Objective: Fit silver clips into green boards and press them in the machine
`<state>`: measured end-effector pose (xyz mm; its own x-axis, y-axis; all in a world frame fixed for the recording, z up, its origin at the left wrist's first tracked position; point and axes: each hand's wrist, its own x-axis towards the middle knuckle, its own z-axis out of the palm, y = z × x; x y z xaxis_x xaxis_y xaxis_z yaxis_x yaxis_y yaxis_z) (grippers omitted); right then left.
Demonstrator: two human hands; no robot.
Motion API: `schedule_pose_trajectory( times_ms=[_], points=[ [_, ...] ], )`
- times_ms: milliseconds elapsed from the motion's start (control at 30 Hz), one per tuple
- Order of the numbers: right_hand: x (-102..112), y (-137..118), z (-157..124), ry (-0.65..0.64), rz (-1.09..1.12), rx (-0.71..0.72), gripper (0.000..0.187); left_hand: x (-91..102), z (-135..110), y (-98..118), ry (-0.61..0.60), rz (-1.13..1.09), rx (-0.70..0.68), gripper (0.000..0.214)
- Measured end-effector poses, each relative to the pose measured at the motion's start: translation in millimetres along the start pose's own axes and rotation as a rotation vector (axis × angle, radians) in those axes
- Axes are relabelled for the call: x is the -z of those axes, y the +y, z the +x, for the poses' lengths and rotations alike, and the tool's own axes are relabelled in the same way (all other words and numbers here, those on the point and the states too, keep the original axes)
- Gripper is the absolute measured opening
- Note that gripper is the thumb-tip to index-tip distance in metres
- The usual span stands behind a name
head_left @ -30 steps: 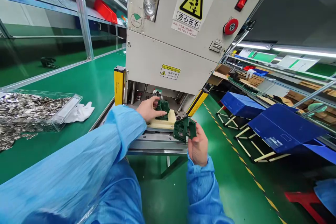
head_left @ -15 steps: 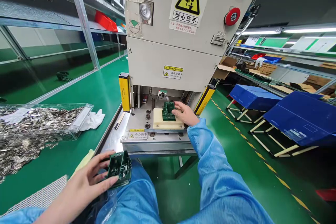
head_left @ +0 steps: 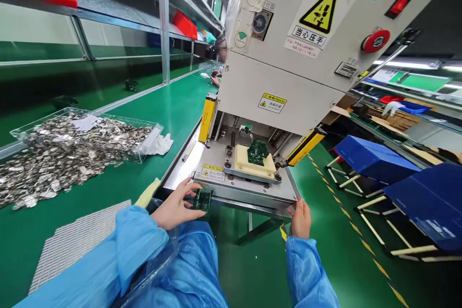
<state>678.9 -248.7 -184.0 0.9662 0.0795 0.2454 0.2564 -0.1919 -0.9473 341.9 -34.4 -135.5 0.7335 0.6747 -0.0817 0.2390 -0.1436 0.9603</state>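
Observation:
My left hand [head_left: 176,208] grips a green circuit board assembly [head_left: 204,199] between thumb and fingers, just in front of the press base. My right hand [head_left: 301,217] is closed around the right front corner of the metal press base [head_left: 249,192]; its fingertips are partly hidden there. Another green circuit board assembly [head_left: 257,152] rests on a cream fixture block [head_left: 242,166] under the press head [head_left: 288,79]. Neither of my hands touches that one.
Yellow sensor bars [head_left: 207,118] flank the press opening. Many small metal pieces [head_left: 86,154] spill from a clear tray on the green bench at left, near a white perforated mat [head_left: 77,240]. Blue covered racks [head_left: 426,202] stand right. Another person's hand [head_left: 215,78] shows behind the press.
My right hand has left the board on the fixture and moved down to the base's right corner. My left hand has carried its board up toward the base's front edge. The view has shifted left.

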Motion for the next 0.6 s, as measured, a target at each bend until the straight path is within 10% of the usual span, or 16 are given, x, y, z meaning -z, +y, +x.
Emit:
schedule_pose_trajectory(
  times_ms=[600],
  points=[
    [-8.5, -8.3, -5.7, 0.154, 0.088, -0.059, 0.052, 27.0, 13.6, 16.8, -0.14, -0.058, -0.014, 0.06]
  ],
)
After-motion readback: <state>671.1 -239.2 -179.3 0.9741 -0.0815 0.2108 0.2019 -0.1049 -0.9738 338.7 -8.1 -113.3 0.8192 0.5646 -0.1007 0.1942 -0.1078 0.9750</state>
